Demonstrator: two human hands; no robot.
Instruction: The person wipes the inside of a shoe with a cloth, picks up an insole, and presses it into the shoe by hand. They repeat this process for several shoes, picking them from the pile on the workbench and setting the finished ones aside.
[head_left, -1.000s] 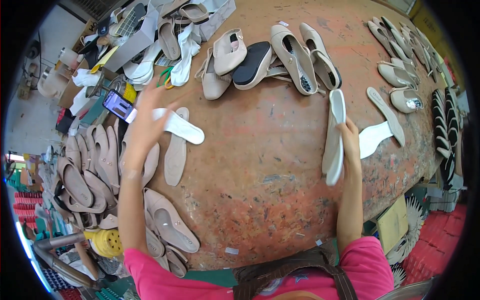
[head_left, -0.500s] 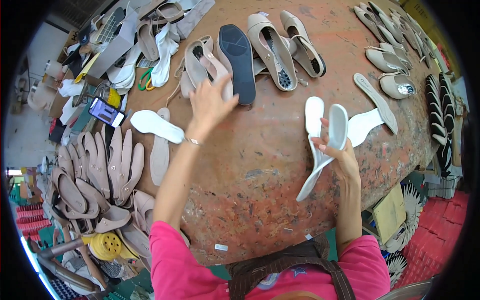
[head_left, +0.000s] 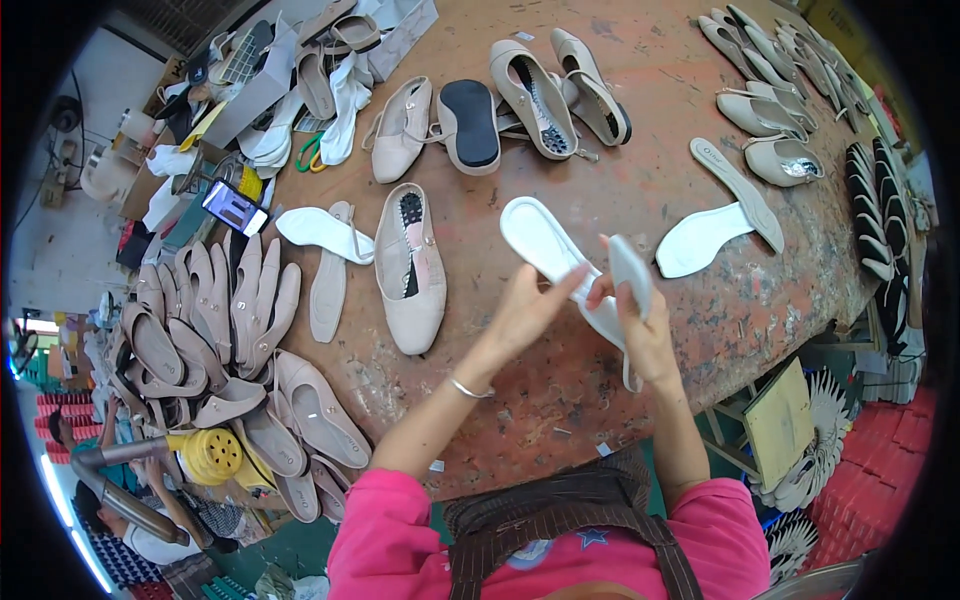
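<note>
Right hand: grip clenched on white insoles. Left hand: fingers released, touching long white insole above tabletop. Beige flat shoe nearby.

Shoemaking workshop, beige shoes, insoles, workbench

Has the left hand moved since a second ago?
Yes. The left hand has come from the white insole near the phone rightward to the insole the right hand holds.
</note>
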